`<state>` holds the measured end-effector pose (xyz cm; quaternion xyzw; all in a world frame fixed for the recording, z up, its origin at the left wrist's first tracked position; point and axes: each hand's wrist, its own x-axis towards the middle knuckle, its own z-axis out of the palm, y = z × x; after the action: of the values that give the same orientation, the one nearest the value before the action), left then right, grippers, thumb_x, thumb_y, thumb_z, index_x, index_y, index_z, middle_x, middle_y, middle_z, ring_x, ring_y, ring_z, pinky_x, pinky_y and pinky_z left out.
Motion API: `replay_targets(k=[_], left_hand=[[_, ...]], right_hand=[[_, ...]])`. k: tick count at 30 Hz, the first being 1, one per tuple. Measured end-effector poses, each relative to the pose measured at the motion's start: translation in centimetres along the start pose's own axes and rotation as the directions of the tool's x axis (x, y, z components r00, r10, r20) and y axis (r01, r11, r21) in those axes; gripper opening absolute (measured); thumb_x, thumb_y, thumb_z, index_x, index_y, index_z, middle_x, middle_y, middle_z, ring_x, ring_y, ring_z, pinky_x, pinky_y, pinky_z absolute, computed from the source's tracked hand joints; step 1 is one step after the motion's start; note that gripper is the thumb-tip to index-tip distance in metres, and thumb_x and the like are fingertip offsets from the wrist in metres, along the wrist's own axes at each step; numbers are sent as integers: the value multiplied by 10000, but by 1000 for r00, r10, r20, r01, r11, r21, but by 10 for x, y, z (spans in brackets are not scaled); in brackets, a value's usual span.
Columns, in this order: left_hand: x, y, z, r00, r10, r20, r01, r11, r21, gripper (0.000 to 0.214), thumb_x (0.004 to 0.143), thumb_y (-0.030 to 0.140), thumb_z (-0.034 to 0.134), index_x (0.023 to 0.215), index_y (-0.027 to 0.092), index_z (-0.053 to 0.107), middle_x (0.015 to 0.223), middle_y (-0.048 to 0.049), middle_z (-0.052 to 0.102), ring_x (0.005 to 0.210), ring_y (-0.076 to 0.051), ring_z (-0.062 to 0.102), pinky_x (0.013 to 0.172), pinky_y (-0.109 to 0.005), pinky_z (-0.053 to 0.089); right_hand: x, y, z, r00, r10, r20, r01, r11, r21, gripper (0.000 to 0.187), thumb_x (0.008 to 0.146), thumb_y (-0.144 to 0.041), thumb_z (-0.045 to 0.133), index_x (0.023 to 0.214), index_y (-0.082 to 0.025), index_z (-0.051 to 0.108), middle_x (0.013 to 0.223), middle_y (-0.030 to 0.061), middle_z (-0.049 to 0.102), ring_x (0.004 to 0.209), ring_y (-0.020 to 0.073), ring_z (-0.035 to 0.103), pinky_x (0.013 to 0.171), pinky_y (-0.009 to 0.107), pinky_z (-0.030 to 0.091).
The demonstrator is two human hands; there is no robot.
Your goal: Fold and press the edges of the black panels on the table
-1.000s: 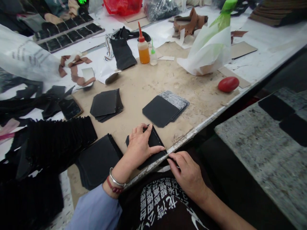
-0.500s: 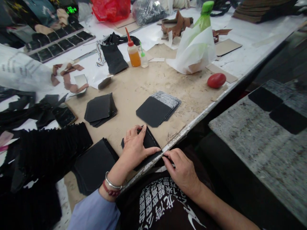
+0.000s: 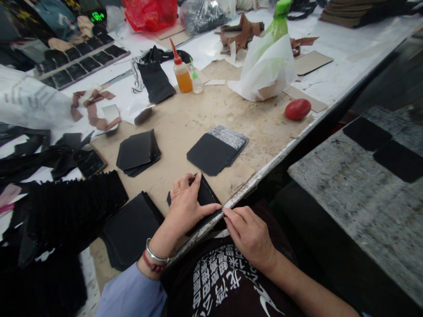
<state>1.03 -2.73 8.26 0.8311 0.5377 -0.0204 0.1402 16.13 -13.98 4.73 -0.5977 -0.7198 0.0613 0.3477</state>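
My left hand (image 3: 187, 200) rests on a flat black leather-like piece (image 3: 207, 193) at the table's front edge. Its thumb and index finger are spread along the piece's stitched side, pressing it down; the palm hides much of it. Just past that thumb tip, at the piece's corner, the thumb and fingers of my right hand (image 3: 251, 235) are pinched together. What lies between them is too small to make out. Close by are a stack of black pieces (image 3: 134, 231) on the left, a smaller stack (image 3: 137, 152) behind it, and black pieces with a speckled grey band (image 3: 216, 149).
A bottle of orange liquid (image 3: 183, 77), a small green-tipped bottle (image 3: 197, 81), a white plastic bag (image 3: 264, 72) and a red oval object (image 3: 297, 109) stand farther back. Black strips (image 3: 69, 207) pile up at left. A grey board (image 3: 360, 189) with two black pieces lies at right.
My right hand's fingertips have shifted slightly up and left, closer to the piece's corner by my left thumb. The left hand stays in place on the piece.
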Motion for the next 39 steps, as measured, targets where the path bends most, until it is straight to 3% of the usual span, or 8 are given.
replay_targets(k=[5,14,20,22,30,35,39], left_hand=[[0,1,-1,1000,-5,6,5,1000,-16,945,631,670,603,1371,147,337,1275,-171,392,1167,-334,359,937,-466,350],[-5,9,-5,999,-41,6,41,999,22,956,609,681,596,1367,160,337,1343,-172,387,1186,-346,362,950,-490,313],[-6,11,-2,999,-44,-20,45,998,41,891,644,594,588,1370,145,332,1329,-180,410,1168,-336,376,934,-484,298],[-7,11,-1,999,-42,-33,43,998,42,895,637,603,586,1366,146,339,1334,-179,406,1166,-337,371,930,-488,291],[-4,-3,-2,1000,15,23,-14,1000,-28,1140,469,764,619,1392,179,293,1352,-173,371,1188,-363,341,945,-495,279],[1,-9,-9,996,11,89,-7,999,-46,985,575,684,620,1388,223,309,1350,-153,385,1190,-354,362,921,-489,320],[1,-8,-8,997,8,79,-5,999,-43,885,653,623,596,1387,218,314,1359,-152,378,1202,-352,353,913,-492,332]], right_hand=[[0,4,-3,992,-124,20,126,988,-87,262,838,-84,507,1081,-93,605,752,60,598,690,167,509,610,296,459],[8,15,-8,992,-102,77,99,994,46,277,854,-80,438,1088,-114,582,784,65,582,751,175,516,680,317,478],[33,26,-13,928,-323,187,345,934,-93,346,878,-106,418,1197,-142,550,910,95,602,854,214,515,720,357,449],[36,29,-13,910,-346,227,375,922,-97,346,888,-124,410,1205,-140,548,899,92,602,851,210,511,720,351,441],[43,35,-17,918,-235,320,225,972,67,376,877,-101,373,1190,-157,573,880,88,563,840,195,474,768,355,451],[45,36,-18,910,-215,354,188,976,110,387,877,-94,360,1195,-158,570,887,83,550,845,192,463,763,362,443],[43,38,-17,912,-225,343,197,974,116,388,884,-102,355,1208,-165,559,901,83,540,847,191,448,763,364,437]])
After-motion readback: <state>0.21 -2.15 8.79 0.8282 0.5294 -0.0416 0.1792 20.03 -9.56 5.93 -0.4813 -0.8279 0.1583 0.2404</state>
